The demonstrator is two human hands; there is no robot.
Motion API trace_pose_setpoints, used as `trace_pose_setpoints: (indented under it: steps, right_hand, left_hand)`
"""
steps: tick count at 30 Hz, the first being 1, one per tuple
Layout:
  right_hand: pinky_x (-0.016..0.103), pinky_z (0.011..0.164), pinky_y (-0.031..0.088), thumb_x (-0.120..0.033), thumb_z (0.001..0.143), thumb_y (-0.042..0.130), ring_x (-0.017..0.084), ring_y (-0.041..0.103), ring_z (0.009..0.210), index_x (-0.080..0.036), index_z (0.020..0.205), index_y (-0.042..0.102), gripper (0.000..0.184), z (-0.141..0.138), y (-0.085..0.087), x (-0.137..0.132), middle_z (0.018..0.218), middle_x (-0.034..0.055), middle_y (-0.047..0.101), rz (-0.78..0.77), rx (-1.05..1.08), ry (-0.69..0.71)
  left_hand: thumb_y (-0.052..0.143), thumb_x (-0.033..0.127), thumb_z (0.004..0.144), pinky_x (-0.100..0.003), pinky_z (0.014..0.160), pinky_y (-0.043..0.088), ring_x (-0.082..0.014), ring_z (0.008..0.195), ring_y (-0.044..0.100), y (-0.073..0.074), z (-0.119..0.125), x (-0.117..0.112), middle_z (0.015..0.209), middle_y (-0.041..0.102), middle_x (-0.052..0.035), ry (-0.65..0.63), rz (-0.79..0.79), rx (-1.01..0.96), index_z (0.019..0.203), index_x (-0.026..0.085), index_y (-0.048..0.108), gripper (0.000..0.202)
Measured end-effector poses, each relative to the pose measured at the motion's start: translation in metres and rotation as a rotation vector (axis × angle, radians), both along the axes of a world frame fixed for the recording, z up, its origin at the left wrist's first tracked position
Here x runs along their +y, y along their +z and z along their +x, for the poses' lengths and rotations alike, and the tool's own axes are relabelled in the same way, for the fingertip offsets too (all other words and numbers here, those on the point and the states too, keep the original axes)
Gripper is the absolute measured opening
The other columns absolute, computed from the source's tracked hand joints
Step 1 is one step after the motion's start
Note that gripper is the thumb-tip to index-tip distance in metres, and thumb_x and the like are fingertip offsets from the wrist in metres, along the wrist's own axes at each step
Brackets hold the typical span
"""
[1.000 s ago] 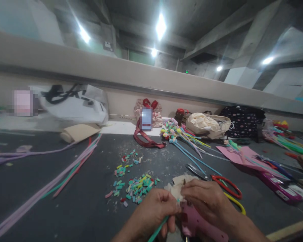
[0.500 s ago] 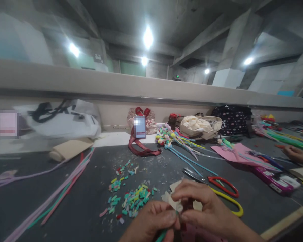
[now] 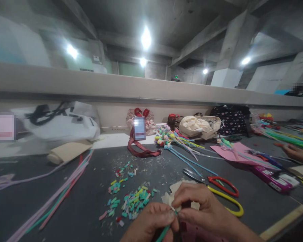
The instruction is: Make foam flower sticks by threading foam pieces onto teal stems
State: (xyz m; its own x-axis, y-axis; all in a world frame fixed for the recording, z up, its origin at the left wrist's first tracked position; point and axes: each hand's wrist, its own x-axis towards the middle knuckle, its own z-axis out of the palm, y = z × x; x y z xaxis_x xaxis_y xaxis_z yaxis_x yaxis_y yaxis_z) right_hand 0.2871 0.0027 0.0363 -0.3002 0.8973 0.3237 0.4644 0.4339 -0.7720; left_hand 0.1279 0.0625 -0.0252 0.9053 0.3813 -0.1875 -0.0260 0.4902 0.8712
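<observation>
My left hand (image 3: 154,220) is closed in a pinch on a green fuzzy stem (image 3: 163,234), which looks like a pipe cleaner and runs down toward the bottom edge. My right hand (image 3: 207,208) is closed too, its thumb and fingers meeting at the stem's upper end beside the left fingertips. The fingers mostly cover that end. Behind the hands lies a crumpled cream piece of paper or cloth (image 3: 168,197). Scissors with one red and one yellow handle (image 3: 223,186) lie just beyond my right hand. Left of my hands is a pile of short coloured cut bits (image 3: 136,201).
Long pipe cleaners (image 3: 63,191) stretch across the left. A bundle of coloured fuzzy flowers (image 3: 166,134) lies at the back near a red strap (image 3: 141,153). To the right are pink paper (image 3: 232,154), a magenta box (image 3: 270,179) and another person's hand (image 3: 298,154).
The whitish bit at my fingertips is now mostly hidden, and my right fingers have closed in toward the stem's end. The scene shifted slightly left with the camera.
</observation>
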Motion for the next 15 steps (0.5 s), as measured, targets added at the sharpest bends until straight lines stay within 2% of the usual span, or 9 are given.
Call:
trace_pose_setpoints:
  steps: [4, 8, 12, 15]
  right_hand:
    - [0.021, 0.063, 0.043, -0.014, 0.072, 0.057, 0.011, 0.056, 0.067, -0.018, 0.077, 0.066, 0.011, -0.0024, -0.0003, 0.0003, 0.071, 0.001, 0.062, 0.004, -0.002, -0.008]
    - [0.021, 0.062, 0.042, -0.01, 0.071, 0.055, 0.011, 0.056, 0.066, -0.018, 0.079, 0.067, 0.016, -0.0047, -0.0023, 0.0005, 0.071, 0.0009, 0.062, 0.004, -0.011, -0.037]
    - [0.021, 0.062, 0.042, -0.007, 0.062, 0.06, 0.011, 0.055, 0.064, -0.024, 0.093, 0.065, 0.036, -0.0015, -0.0056, -0.0021, 0.071, -0.0019, 0.061, -0.038, -0.03, -0.103]
    - [0.023, 0.063, 0.044, -0.01, 0.06, 0.062, 0.013, 0.056, 0.066, -0.026, 0.104, 0.059, 0.047, 0.0046, -0.0086, -0.0042, 0.081, -0.0008, 0.063, -0.12, 0.075, -0.126]
  left_hand:
    - [0.058, 0.045, 0.061, -0.018, 0.035, 0.017, -0.0048, 0.029, 0.033, 0.0009, -0.001, -0.0009, 0.033, 0.049, 0.0016, 0.008, -0.016, -0.038, 0.058, 0.011, 0.057, 0.034]
    - [0.059, 0.045, 0.06, -0.018, 0.035, 0.016, -0.004, 0.028, 0.032, 0.0063, -0.0007, -0.0043, 0.034, 0.048, 0.0024, 0.032, -0.039, -0.025, 0.057, 0.011, 0.057, 0.034]
    - [0.061, 0.048, 0.057, -0.018, 0.036, 0.017, -0.0042, 0.029, 0.033, 0.01, -0.0001, -0.0054, 0.032, 0.045, 0.0032, 0.082, -0.041, -0.041, 0.055, 0.012, 0.055, 0.037]
    - [0.061, 0.048, 0.057, -0.018, 0.035, 0.016, -0.0041, 0.028, 0.031, 0.0075, 0.0, -0.0042, 0.032, 0.046, 0.0034, 0.082, -0.065, -0.066, 0.057, 0.012, 0.055, 0.036]
